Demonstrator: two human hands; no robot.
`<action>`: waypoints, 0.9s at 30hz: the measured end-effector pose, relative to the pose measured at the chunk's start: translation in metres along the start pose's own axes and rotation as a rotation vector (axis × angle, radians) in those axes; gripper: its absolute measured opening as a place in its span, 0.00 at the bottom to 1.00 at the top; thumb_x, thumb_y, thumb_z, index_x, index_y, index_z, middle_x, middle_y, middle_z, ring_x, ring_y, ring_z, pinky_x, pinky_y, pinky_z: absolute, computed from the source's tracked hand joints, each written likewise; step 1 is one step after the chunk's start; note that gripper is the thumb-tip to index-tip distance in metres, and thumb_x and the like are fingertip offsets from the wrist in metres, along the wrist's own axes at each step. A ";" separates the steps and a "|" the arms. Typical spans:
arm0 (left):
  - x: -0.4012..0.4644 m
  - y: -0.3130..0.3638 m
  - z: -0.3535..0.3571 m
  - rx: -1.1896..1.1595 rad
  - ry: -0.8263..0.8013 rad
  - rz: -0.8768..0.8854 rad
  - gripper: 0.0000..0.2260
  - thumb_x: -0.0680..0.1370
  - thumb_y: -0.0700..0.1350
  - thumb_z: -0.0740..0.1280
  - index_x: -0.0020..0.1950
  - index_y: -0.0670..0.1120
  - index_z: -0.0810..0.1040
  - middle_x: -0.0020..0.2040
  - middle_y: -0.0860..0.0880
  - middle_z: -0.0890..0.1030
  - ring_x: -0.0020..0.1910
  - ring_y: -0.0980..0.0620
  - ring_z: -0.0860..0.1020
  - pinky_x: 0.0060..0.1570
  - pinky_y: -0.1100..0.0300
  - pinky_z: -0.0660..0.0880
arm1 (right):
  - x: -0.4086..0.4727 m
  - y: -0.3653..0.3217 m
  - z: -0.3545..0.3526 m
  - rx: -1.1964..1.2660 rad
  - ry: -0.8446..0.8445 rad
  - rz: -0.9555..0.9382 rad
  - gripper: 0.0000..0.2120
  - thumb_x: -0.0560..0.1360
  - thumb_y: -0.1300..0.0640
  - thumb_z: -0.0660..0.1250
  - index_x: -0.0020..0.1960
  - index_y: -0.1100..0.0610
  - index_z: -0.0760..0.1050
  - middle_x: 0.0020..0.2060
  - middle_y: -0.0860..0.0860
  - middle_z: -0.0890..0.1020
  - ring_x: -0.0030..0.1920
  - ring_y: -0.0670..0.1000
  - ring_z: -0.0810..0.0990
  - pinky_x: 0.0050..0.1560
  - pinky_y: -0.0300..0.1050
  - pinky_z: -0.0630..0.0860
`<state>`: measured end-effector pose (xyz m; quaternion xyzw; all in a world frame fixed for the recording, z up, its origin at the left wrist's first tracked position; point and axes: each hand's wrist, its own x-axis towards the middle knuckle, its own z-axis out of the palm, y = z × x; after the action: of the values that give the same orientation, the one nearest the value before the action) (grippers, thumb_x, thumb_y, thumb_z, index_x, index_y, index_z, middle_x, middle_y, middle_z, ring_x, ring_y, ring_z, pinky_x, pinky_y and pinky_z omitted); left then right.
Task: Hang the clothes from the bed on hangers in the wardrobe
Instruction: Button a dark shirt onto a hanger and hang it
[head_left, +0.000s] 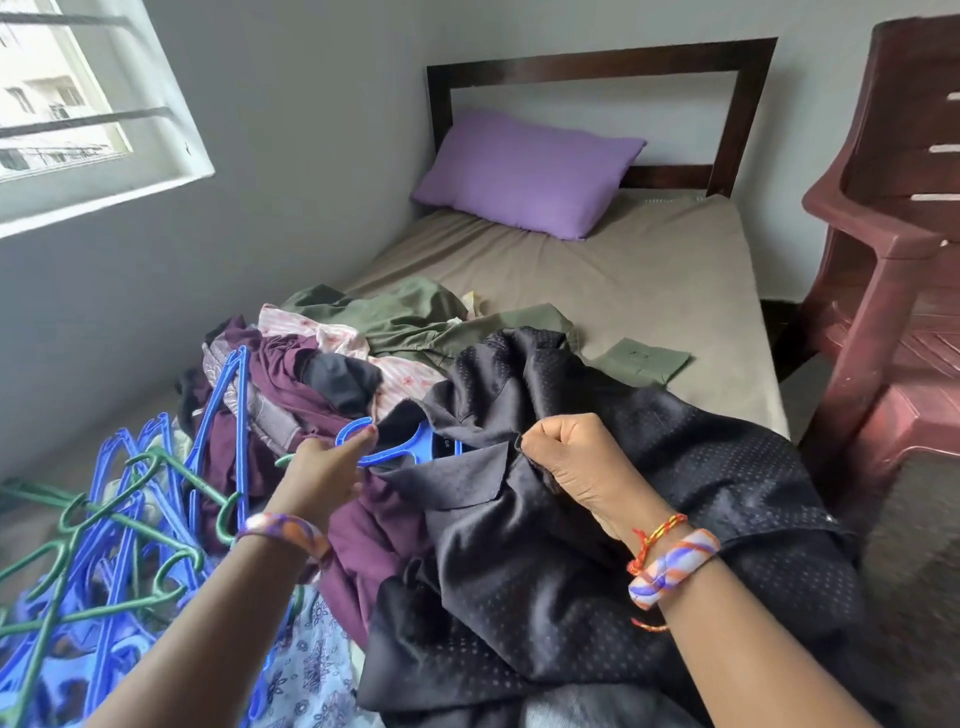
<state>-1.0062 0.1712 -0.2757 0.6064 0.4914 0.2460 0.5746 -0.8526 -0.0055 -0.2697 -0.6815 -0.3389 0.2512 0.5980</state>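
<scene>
Near the foot of the bed (649, 291), a black dotted shirt (597, 519) is spread over the clothes pile (337, 364), with a blue hanger (387, 447) pushed partly inside its neck opening. Only the hook and the centre of the hanger are exposed; its arms are hidden under the fabric. The garment appears to be laid flat on the bed so that the mattress bears its weight while the hanger is worked into the shoulders.

The hanger's hook is held by the left hand (324, 473), whose thumb and forefinger are closed around the loop, probably to steady it and steer it further in. The other fingers of that hand are curled under and cannot be made out.

The collar edge of the shirt, just beside the hanger, is pinched by the right hand (576, 462). That hand is folded into a tight fist, with the cloth caught between thumb and forefinger. The edge seems to be drawn away from the hanger so that the neck is kept open.

Beside the shirt, toward the window wall, a tangle of spare hangers (119, 530) in blue and green is heaped. Beyond the shirt, toward the purple pillow (524, 174), a maroon garment (291, 395), a pink patterned one and an olive-green shirt (415, 317) are left unhung. No wardrobe is shown, so hanging is judged to be at an early stage.
</scene>
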 end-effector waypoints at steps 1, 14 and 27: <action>0.002 0.005 0.007 -0.103 0.008 -0.052 0.12 0.75 0.48 0.69 0.38 0.41 0.72 0.29 0.47 0.66 0.28 0.50 0.67 0.24 0.63 0.71 | 0.000 0.000 -0.005 0.019 0.007 0.016 0.23 0.72 0.67 0.64 0.21 0.52 0.67 0.19 0.47 0.65 0.22 0.43 0.61 0.23 0.35 0.59; 0.030 0.124 0.086 -0.293 0.041 0.189 0.15 0.81 0.45 0.59 0.34 0.44 0.69 0.17 0.54 0.72 0.16 0.62 0.68 0.16 0.73 0.61 | 0.043 0.011 -0.081 0.038 0.169 -0.056 0.22 0.75 0.57 0.66 0.24 0.54 0.64 0.20 0.44 0.62 0.25 0.43 0.60 0.28 0.40 0.59; -0.106 0.472 0.203 -0.219 -0.216 0.904 0.15 0.69 0.46 0.74 0.24 0.45 0.76 0.22 0.50 0.63 0.18 0.56 0.57 0.21 0.69 0.54 | 0.068 -0.205 -0.276 0.047 0.450 -0.495 0.20 0.64 0.34 0.69 0.55 0.37 0.77 0.44 0.40 0.80 0.40 0.40 0.80 0.43 0.52 0.80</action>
<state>-0.7249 0.0532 0.1509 0.7174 0.0869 0.4572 0.5184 -0.6358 -0.1200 -0.0196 -0.6030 -0.3476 -0.0505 0.7163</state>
